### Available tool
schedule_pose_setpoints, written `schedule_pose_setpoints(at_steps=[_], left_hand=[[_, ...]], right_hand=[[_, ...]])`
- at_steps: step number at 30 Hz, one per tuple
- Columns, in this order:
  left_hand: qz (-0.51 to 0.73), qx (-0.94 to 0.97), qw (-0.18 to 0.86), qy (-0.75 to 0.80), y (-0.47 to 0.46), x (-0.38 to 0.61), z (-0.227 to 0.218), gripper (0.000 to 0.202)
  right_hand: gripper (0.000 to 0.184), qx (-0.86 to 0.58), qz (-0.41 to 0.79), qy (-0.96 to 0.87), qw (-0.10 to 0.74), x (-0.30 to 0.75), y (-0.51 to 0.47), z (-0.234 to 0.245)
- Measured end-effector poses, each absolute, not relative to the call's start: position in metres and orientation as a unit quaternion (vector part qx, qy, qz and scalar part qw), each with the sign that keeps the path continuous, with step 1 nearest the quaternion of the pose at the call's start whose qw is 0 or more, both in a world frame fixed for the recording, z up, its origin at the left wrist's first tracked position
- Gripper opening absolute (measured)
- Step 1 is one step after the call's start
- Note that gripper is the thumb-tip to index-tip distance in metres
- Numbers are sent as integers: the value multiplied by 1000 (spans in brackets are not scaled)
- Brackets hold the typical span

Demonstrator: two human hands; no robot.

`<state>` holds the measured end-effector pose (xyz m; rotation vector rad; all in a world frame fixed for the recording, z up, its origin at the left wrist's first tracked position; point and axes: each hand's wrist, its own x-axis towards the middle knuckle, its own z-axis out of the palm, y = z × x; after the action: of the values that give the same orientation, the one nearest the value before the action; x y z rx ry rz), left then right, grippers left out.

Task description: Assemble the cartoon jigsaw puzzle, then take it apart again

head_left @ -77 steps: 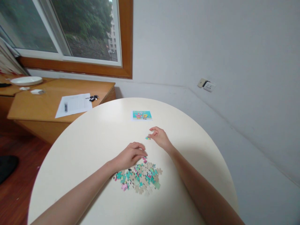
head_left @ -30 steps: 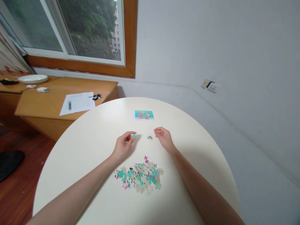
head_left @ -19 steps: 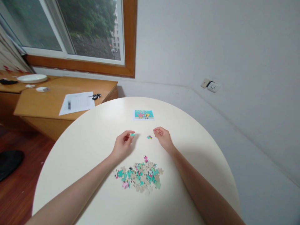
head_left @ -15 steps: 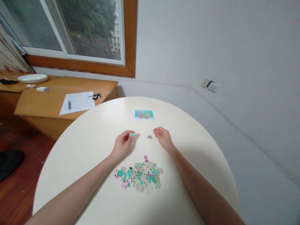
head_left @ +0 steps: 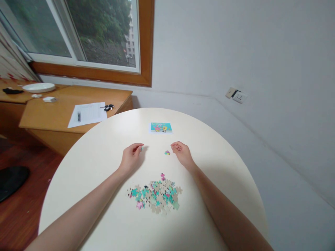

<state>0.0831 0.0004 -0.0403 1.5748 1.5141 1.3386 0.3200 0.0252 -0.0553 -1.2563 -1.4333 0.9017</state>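
Observation:
My left hand [head_left: 131, 156] is closed in a pinch on a small teal puzzle piece [head_left: 142, 148], held just above the white table. Only the piece's edge shows past the fingertips. To the right, a little cluster of puzzle pieces [head_left: 167, 152] in yellow, purple and teal lies on the tabletop. Beside that cluster, my right hand [head_left: 182, 153] rests with loosely curled fingers, and I see nothing in it. Closer to me spreads a heap of loose puzzle pieces [head_left: 159, 197], some teal or pink side up, others showing grey backs. A pink piece [head_left: 162, 176] lies at its far edge.
Beyond my hands lies a picture card [head_left: 161, 128] with cartoon figures on the round white table [head_left: 86, 167]. A wooden desk [head_left: 52, 115] at the left bears a paper sheet [head_left: 89, 113], keys [head_left: 108, 107] and a white plate [head_left: 39, 87]. A wall stands at the right.
My left hand has shifted left, away from the small cluster, with the teal piece still in its fingers. My right hand stays in place.

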Motion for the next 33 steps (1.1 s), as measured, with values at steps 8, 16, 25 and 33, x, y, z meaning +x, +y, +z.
schedule_pose_setpoints(at_steps=[8,16,25,33], left_hand=[[462,616,282,572,-1,81,-40,22],[416,641,255,592,-2,83,-34,14],[379,664,228,603,0,82,-38,11],[332,696,146,619,3,79,-42,12]], right_hand=[[18,-517,369,-592,497,320,26,-55],[17,-511,373,-592,500,319,27,-56],[19,-505,384,-595,493,320,28,-55],[18,-506,380,-598,492,320,27,-55]])
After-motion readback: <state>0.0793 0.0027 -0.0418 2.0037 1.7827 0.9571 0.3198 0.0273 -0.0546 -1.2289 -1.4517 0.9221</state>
